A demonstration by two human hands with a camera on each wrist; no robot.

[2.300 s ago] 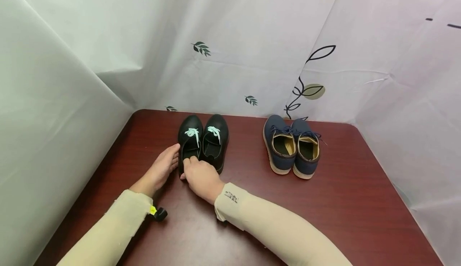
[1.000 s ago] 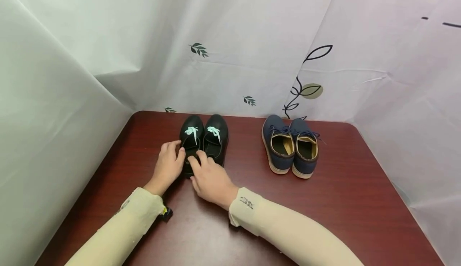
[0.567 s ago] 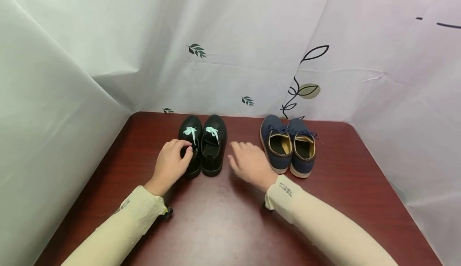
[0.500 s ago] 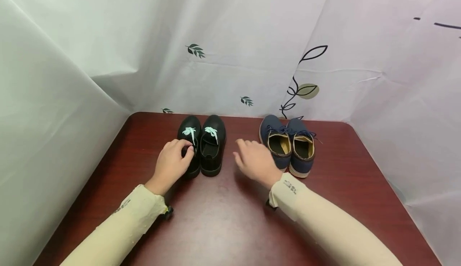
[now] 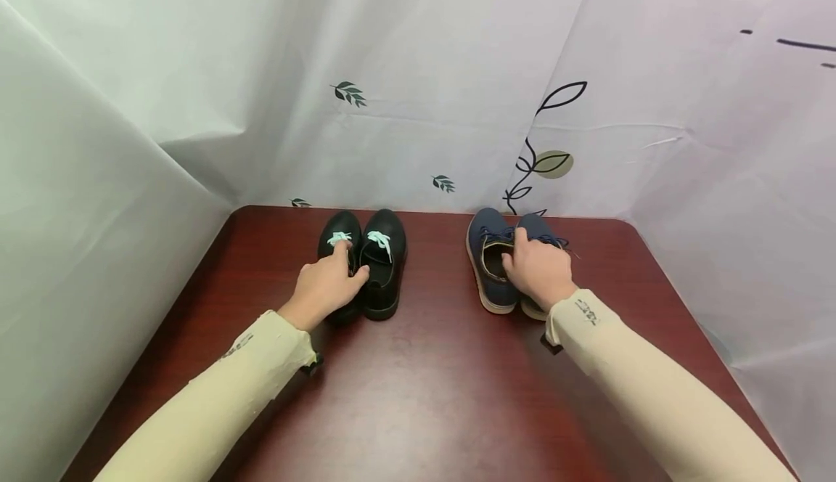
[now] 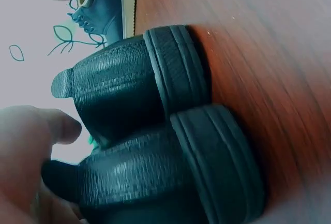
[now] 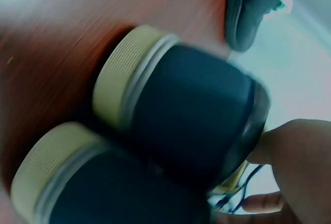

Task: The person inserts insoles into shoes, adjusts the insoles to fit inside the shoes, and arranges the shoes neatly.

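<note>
Two black shoes with mint-green laces stand side by side at the left of the table, a left black shoe (image 5: pixel 333 228) and a right black shoe (image 5: pixel 380 297). Over the opening of the left one is my left hand (image 5: pixel 325 286), index finger stretched toward the laces and thumb spread. Its thumb (image 6: pixel 64 125) shows near the heel tabs in the left wrist view. My right hand (image 5: pixel 541 268) hovers over the navy pair, index finger extended, hiding much of the right navy shoe (image 5: pixel 534 226). The left navy shoe (image 5: pixel 499 293) has its opening near my thumb.
A dark red wooden table (image 5: pixel 418 395) bears both pairs, toes toward the back edge. White patterned sheeting (image 5: pixel 418 68) hangs behind and at both sides. Bare tabletop lies between the pairs and in front of them. A dark wrist device (image 5: pixel 312 363) pokes out at my left cuff.
My right hand has left the black shoes and moved right to the navy shoes. My left hand has shifted slightly right, its thumb and index finger spreading. Both pairs stand in place.
</note>
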